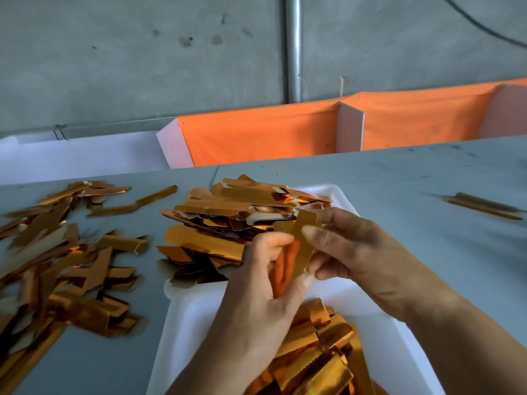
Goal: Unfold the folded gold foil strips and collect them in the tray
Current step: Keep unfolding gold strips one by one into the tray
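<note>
- Lying nearest in the white tray [199, 317] is a heap of shiny gold strips [316, 357], piled at its near end under the forearms.
- Above the tray's middle, the left hand [265, 283] curls its fingers round one gold strip [299, 246], the thumb pressed on the strip's lower part.
- The right hand [350, 246] meets it from the other side, pinching the same strip between thumb and fingers near its upper part; the strip stands roughly upright between the two hands, its top end free.
- Whether this strip is fully opened cannot be told, as the fingers cover much of it.
- Left of the tray, a broad scatter of folded strips [57, 269] lies on the grey table [427, 238], some overlapping, blurred at the edge of the view.
- Behind the hands, a second heap of strips [228, 220] fills the tray's far end and spills over its left rim.
- Well apart on the right, two thin strips [484, 208] lie side by side on the table.
- Beyond the table's far edge stand orange cloth panels [256, 135] with white dividers [349, 129] between them.
- Farthest back is a grey concrete wall [142, 67] with a metal pipe [293, 47] running down it.
</note>
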The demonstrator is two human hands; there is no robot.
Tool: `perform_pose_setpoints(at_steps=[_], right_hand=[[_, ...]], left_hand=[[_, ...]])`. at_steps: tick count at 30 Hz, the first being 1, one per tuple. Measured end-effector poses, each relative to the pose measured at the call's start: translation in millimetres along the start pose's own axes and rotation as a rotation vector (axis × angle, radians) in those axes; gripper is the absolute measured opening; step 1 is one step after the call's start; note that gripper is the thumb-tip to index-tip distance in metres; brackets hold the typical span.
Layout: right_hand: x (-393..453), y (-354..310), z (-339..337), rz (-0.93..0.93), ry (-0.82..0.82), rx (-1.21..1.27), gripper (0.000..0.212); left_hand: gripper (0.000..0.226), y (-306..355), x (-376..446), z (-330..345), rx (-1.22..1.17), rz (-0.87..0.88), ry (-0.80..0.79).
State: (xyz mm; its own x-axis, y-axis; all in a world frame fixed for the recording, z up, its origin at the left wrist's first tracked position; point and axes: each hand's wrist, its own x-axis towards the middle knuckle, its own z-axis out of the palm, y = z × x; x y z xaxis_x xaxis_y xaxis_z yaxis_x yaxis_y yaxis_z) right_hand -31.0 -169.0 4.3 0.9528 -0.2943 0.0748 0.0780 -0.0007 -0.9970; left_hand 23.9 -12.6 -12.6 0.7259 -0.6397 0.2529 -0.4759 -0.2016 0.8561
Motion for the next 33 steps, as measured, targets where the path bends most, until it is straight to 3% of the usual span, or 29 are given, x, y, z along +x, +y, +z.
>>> perform_pose_setpoints(at_steps=[2,5,9,13,22,28,33], right_hand=[[-1.9,-3.9,-4.5,0.009,-0.04,0.148,0.045],[-3.5,-7.8,-8.2,0.012,-0.031,0.228,0.043],[-2.1,-9.8,-10.4,-0.055,0.117,-0.065,0.026],[-4.9,-11.9,-8.6,-0.106,0.109,-0.209,0.006],[-5.0,-11.0,-8.1,-0.11,0.092,-0.418,0.009],[-6.2,-13.7,-11.3,-0.136,0.082,-0.427,0.01],[-6.8,-11.5,-13.6,-0.065,0.051,-0.179,0.015]], left_hand=[[0.036,1.0,0.2,-0.7,-0.055,0.0,-0.006],[0.036,4.0,-0.3,0.2,-0.076,-0.011,-0.079],[0.043,4.5,-1.3,2.9,-0.048,0.01,-0.119],[0.044,0.5,-0.5,3.7,0.016,0.019,-0.111],[0.045,1.8,3.0,4.2,0.069,0.054,-0.112],[0.039,0.2,0.4,4.5,0.083,0.114,-0.023],[0.051,-1.6,1.1,5.6,0.137,0.171,-0.037]])
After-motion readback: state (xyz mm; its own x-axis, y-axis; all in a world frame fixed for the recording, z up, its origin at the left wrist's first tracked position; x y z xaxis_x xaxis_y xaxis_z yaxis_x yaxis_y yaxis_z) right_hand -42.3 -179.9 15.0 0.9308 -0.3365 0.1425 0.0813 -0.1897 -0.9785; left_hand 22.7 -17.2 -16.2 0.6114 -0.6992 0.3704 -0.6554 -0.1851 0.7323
